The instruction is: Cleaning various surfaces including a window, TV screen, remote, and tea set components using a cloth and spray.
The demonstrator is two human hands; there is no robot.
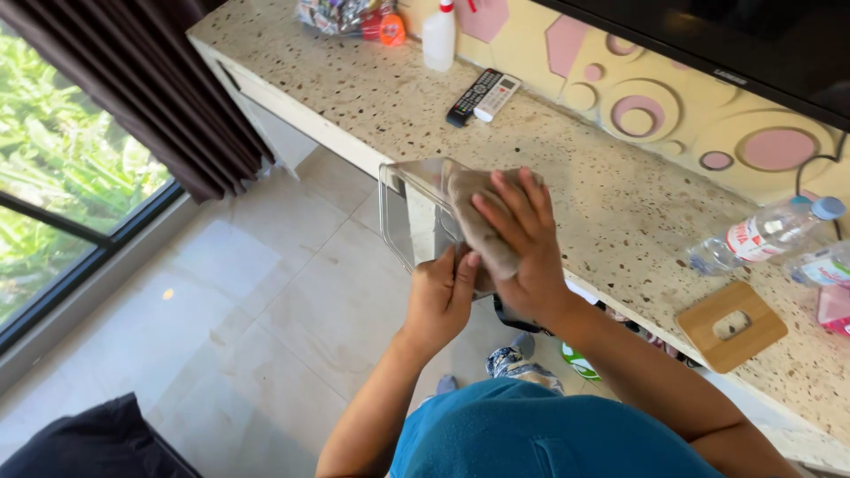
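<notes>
My left hand (440,296) grips the near end of a clear rectangular plastic container (405,209), held out over the floor beside the counter. Against the container's right side, my right hand (524,239) presses a brownish-grey cloth (479,223), fingers spread flat on it. The cloth covers part of the container's wall and hangs down between both hands.
A speckled stone counter (611,204) runs along the wall. On it lie two remote controls (482,95), a white squeeze bottle (438,35), plastic water bottles (766,235) and a wooden lid (731,326). A dark curtain (150,84) hangs by the window at the left; pale floor tiles (248,292) lie below.
</notes>
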